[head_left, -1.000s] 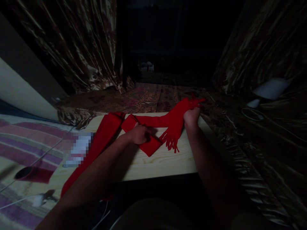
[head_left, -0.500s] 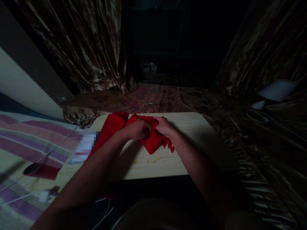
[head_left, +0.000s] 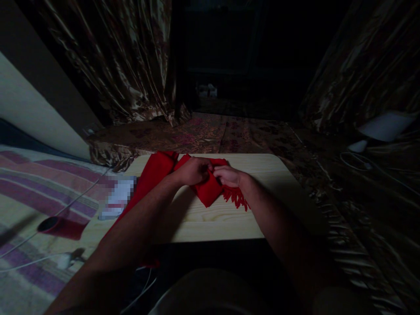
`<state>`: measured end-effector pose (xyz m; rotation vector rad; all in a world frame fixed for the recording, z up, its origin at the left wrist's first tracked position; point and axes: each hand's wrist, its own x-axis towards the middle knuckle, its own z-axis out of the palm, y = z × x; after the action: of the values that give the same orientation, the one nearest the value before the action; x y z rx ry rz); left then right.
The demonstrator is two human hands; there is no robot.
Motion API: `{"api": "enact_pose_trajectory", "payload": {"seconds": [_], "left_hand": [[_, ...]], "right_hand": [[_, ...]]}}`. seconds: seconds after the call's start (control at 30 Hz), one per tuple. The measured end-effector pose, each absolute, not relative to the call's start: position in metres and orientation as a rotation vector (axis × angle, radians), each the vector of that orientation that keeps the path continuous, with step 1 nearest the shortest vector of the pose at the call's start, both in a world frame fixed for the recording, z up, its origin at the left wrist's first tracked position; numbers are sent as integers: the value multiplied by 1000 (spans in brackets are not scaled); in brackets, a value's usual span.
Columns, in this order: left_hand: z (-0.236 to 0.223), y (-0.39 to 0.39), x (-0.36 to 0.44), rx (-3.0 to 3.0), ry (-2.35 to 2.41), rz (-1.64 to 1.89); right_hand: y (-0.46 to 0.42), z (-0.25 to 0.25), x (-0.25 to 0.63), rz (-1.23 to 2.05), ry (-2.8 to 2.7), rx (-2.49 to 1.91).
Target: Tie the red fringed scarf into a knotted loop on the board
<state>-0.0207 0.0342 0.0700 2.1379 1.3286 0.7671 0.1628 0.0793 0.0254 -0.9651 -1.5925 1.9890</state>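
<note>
A red fringed scarf [head_left: 207,191] lies partly folded on a small pale wooden table [head_left: 203,225]. Its long end runs off to the left beneath my left forearm, and the fringe spreads out under my right wrist. My left hand [head_left: 196,170] is closed on the folded part, its fingers curled into the fabric. Close beside it, nearly touching, my right hand [head_left: 228,175] pinches the same part of the scarf. The fingertips of both hands are partly hidden in the cloth and dim light.
A striped bedspread [head_left: 19,192] lies on the left, with a red cylinder [head_left: 62,228], cables and a white plug [head_left: 64,260] on it. A blurred flat item [head_left: 118,197] rests at the table's left edge. A white lamp [head_left: 385,127] stands far right, before patterned curtains.
My right hand has turned and dropped slightly, its fingers now more curled towards my left hand. More of the fringe shows below it. The view has shifted a little.
</note>
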Motion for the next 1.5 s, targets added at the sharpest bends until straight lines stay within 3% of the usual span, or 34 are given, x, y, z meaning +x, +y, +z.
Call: {"api": "enact_pose_trajectory", "payload": {"seconds": [0.1, 0.23, 0.37, 0.47, 0.57, 0.77, 0.9, 1.03, 1.4, 1.5], "left_hand": [[67, 36, -19, 2085, 1338, 890], [59, 32, -15, 1951, 1301, 1140], [44, 11, -23, 1623, 1744, 1588], [30, -10, -35, 1477, 1872, 1324], [19, -25, -39, 1492, 1625, 1043], [14, -16, -21, 1453, 1103, 1073], [12, 1, -15, 1640, 1037, 1012], [8, 7, -11, 1653, 1052, 1124], [1, 9, -32, 927, 1155, 1778], [2, 8, -38, 1066, 1212, 1714]], "right_hand": [[77, 32, 166, 2238, -1610, -878], [74, 27, 159, 2138, -1784, -975], [73, 24, 150, 2099, -1664, -979], [72, 27, 152, 2135, -1513, -979], [71, 32, 156, 2134, -1424, -966], [70, 32, 158, 2085, -1516, -947], [73, 28, 161, 2066, -1663, -885], [72, 28, 167, 1969, -1711, -877], [82, 33, 193, 1621, -1426, -858], [86, 31, 198, 1527, -1473, -922]]}}
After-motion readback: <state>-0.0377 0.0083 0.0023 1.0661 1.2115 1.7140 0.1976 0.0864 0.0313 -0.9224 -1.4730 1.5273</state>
